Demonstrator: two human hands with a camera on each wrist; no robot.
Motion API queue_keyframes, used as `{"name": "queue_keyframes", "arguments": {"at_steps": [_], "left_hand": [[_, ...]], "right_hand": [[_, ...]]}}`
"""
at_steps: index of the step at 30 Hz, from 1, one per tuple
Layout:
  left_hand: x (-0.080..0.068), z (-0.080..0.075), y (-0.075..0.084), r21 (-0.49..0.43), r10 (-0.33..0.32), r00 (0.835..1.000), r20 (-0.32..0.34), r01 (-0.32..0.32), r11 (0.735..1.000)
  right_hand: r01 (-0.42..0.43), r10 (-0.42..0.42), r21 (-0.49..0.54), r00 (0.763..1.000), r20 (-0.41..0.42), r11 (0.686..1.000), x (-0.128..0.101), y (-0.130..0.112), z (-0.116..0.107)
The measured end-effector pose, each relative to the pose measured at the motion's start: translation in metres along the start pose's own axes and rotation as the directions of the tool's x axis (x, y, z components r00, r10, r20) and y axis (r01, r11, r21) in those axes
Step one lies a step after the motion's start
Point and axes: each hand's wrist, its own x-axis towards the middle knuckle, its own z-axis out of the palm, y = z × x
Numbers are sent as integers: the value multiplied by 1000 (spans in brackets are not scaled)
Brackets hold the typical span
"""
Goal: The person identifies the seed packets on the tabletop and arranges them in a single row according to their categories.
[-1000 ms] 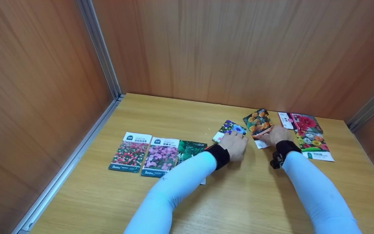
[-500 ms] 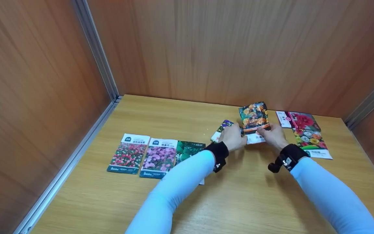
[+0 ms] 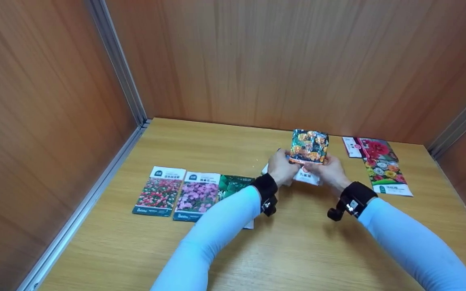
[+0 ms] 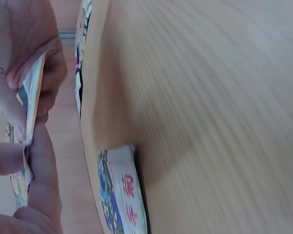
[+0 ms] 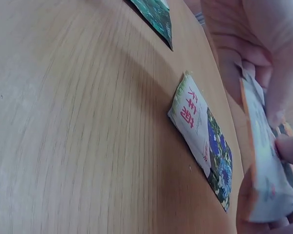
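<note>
A seed packet with orange flowers (image 3: 309, 145) is raised off the table, picture side toward the head camera. My left hand (image 3: 281, 167) pinches its lower left edge, thumb on the front. On the other side my right hand (image 3: 331, 173) pinches the lower right, its thumb over the white strip. Below them, flat on the table, lies a seed packet with blue flowers (image 5: 200, 126), mostly hidden by my left hand in the head view. Both wrist views show a gap between it and the held packet.
To the left lie a red-flower packet (image 3: 160, 192), a pink-flower packet (image 3: 198, 194) and a green packet (image 3: 233, 186) partly under my left sleeve. At the right are a magenta-flower packet (image 3: 374, 148) and a multicoloured-flower packet (image 3: 386, 176). Wooden panels (image 3: 257, 60) enclose the table.
The orange-flower packet has been lifted and moved left by my right hand. My left hand has left the blue-flower packet and now also grips the orange-flower one.
</note>
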Motion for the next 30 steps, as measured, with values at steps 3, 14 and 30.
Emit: {"name": "queue_keyframes", "arguments": {"at_steps": [3, 14, 30], "left_hand": [[2, -4, -4, 37, -12, 999, 41, 10, 999], [-13, -27, -15, 164, 83, 990, 118, -101, 981], [-26, -73, -32, 214, 14, 975, 222, -63, 975]], "right_hand": [[-20, 17, -41, 998, -69, 999, 0, 0, -3], [-73, 66, -65, 993, -100, 995, -7, 0, -6], [-63, 77, -192, 995, 64, 979, -28, 4, 17]]}}
